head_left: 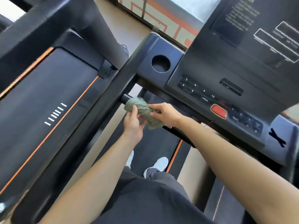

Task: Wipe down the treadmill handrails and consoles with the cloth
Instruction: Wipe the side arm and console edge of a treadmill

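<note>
**Friend:** What have your hands got?

**Me:** Both are on the cloth (143, 110). My left hand (133, 122) pinches the end nearer the rail, thumb on top. My right hand (164, 113) curls over the other end, fingers closed round it.

**Friend:** And where's the cloth?

**Me:** Bunched round the crossbar (124, 99), a smooth round black tube. Its long axis runs from the side handrail (100, 117) on my left, down under the console (226, 70) to my right. A bare stub of it shows just beyond the cloth, on my left hand's side, so I'd judge that hand leads a slide that way.

**Friend:** How will it handle?

**Me:** The cloth is soft, grey-green and crumpled, with a loose corner hanging, so it should hug the tube. The console is hard matte plastic with raised keys (195, 89), a round cup well (161, 63) and a glossy red button (218, 111) nearest my right hand
</note>
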The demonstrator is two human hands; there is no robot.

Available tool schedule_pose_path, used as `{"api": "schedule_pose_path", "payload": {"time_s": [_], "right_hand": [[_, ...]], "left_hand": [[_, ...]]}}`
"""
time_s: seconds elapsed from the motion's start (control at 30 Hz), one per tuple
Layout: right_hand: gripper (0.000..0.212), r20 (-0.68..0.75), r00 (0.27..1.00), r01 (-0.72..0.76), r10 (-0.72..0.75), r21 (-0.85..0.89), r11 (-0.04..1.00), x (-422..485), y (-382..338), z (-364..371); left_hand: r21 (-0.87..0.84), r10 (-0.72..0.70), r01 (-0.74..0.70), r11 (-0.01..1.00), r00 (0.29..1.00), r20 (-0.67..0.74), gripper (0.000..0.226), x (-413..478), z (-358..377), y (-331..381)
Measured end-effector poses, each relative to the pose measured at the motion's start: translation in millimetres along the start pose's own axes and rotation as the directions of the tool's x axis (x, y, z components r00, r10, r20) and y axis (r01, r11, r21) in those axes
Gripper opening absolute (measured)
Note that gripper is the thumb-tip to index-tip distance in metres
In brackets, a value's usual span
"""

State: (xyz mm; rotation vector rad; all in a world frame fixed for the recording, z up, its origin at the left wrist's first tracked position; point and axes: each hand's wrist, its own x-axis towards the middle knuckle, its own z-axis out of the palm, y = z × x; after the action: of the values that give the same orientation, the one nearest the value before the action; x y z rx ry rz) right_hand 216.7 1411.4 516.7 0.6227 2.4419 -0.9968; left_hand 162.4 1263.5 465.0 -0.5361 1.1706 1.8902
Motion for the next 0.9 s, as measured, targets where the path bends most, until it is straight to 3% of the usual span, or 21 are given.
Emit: {"api": "schedule_pose_path", "payload": {"time_s": [0.1,0.23,0.4,0.47,0.57,0.7,0.8,0.9], "right_hand": [[0.047,-0.032,0.999,-0.022,0.019,-0.117,0.993,-28,26,0],[0.052,-0.083,0.992,-0.105,0.094,-0.146,0.984,-69,58,4],[0.057,-0.284,0.947,-0.187,0.149,-0.112,0.976,-113,81,33],[0.050,-0.476,0.877,-0.143,0.070,-0.120,0.982,-125,78,49],[0.027,-0.738,0.674,-0.129,-0.042,-0.173,0.976,-140,70,64],[0.024,-0.839,0.529,-0.206,0.123,0.013,0.978,-159,79,87],[0.023,-0.839,0.456,-0.281,0.296,0.179,0.943,-178,80,104],[0.022,-0.813,0.311,-0.337,0.493,0.390,0.857,-195,82,112]], "left_hand": [[0.045,-0.090,0.087,0.995,0.994,0.064,0.037,-12,11,-21],[0.101,-0.242,0.229,0.968,0.959,0.147,0.039,-34,25,-61],[0.216,-0.378,0.340,0.915,0.911,0.167,0.041,-51,38,-96],[0.262,-0.411,0.357,0.897,0.892,0.190,0.038,-55,41,-102],[0.367,-0.413,0.337,0.867,0.898,0.150,0.026,-63,41,-100],[0.587,-0.241,0.146,0.796,0.966,0.087,0.016,-80,45,-96],[0.713,-0.095,-0.127,0.690,0.960,0.263,0.015,-92,53,-96],[0.765,-0.014,-0.422,0.486,0.872,0.489,0.014,-96,72,-103]]}}
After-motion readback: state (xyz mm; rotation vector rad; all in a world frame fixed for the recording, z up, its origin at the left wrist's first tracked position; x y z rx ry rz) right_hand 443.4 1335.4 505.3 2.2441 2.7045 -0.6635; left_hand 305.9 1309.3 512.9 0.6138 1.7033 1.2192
